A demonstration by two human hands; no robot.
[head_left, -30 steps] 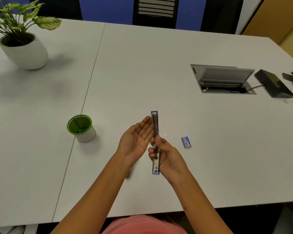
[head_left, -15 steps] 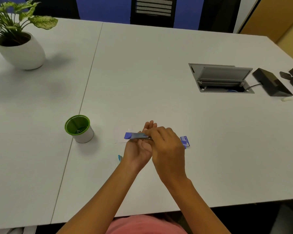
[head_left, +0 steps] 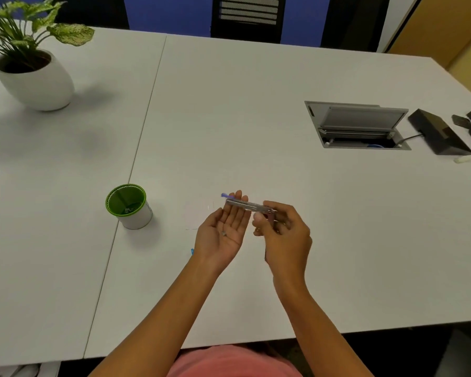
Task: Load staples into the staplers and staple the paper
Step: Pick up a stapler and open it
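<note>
Your left hand (head_left: pixel 223 231) lay spread, palm up, seemingly to catch whatever fell; your right hand (head_left: pixel 283 232) pinched the opened stapler (head_left: pixel 246 205) over its fingers.

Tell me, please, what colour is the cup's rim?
Green; the cup shows best in the head view.

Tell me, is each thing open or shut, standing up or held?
stapler: open, metal rail bare, held over the left fingers.
right hand: grips the stapler.
left hand: open, palm up.
green cup: upright, no lid.
table hatch: lid up.
</note>
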